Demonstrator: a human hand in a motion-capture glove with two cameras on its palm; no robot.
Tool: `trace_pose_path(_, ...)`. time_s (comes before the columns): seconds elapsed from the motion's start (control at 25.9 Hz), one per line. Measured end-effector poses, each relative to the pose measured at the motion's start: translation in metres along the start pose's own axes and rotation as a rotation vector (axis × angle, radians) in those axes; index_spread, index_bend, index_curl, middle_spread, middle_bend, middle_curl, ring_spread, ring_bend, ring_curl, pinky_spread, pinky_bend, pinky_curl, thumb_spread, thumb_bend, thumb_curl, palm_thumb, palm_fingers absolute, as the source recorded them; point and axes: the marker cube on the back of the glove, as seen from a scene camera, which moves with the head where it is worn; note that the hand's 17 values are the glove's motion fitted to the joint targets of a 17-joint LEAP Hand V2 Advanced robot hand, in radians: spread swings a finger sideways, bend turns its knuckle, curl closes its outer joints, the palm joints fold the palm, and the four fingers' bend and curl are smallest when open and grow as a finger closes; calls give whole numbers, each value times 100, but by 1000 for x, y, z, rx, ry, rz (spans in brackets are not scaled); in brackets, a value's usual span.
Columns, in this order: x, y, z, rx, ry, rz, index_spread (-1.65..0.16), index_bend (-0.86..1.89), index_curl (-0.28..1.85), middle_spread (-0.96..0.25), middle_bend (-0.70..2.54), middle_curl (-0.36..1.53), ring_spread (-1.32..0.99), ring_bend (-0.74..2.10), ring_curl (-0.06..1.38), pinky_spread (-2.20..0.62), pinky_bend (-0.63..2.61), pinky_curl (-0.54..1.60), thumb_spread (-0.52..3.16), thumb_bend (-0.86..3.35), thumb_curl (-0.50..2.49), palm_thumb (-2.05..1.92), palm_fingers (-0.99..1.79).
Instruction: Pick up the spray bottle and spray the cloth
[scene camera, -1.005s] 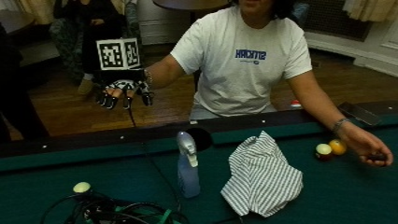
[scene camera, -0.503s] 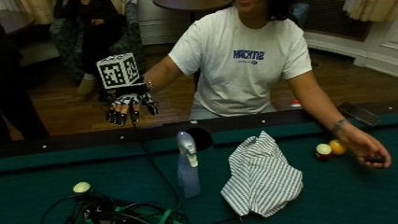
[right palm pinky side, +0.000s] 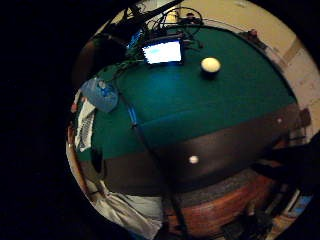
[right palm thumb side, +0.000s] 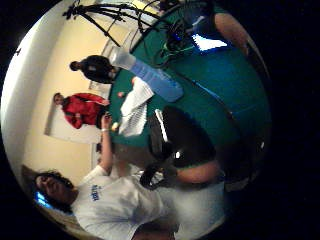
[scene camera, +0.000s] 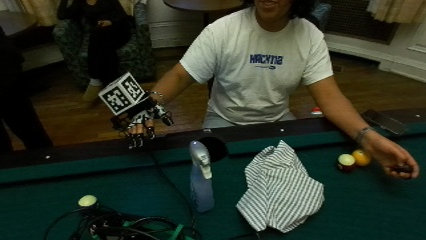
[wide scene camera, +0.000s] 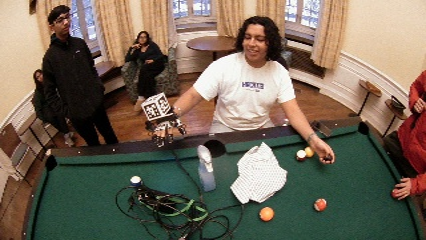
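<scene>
Hovering over the table's near rail (scene camera: 80, 152), the gloved right hand (scene camera: 141, 122) had fingers hanging down, relaxed, holding nothing. Spray bottle (scene camera: 201, 177) stood upright on the green felt (scene camera: 373, 200), just beside the striped cloth (scene camera: 281, 190), well apart from the hand. Bottle looked like rigid plastic, probably light, tall and narrow so likely tippy; smooth body might slip. Best hold judged to be the neck under the white trigger head (scene camera: 199, 152). Cloth soft, crumpled, would not resist spray.
</scene>
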Motion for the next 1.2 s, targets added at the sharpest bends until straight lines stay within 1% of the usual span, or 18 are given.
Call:
trace_pose_path(0.15,-4,-3,12,-19,-186,-11,-42,17,33,-9,16,25,-7,27,28,19,31,31,125,5,28,46,58)
trace_pose_path(0.35,-16,-12,25,-35,-325,-46,-42,16,32,-9,18,27,-8,29,29,18,30,31,124,5,30,51,61)
trace_pose_path(0.58,-32,-29,38,-36,-355,-65,-41,15,32,-10,18,28,-9,30,30,16,30,32,121,4,33,57,63)
trace_pose_path(0.85,-38,-46,50,-30,-436,-44,-40,14,31,-10,18,29,-10,33,32,15,30,33,118,4,35,64,65)
trace_pose_path(1.12,-45,-66,75,30,-544,-2,-39,13,30,-12,19,31,-12,36,33,12,31,34,114,4,38,74,73)
trace_pose_path(1.2,-46,-71,81,65,-571,15,-38,15,30,-13,21,32,-13,36,33,10,31,34,112,5,39,77,81)
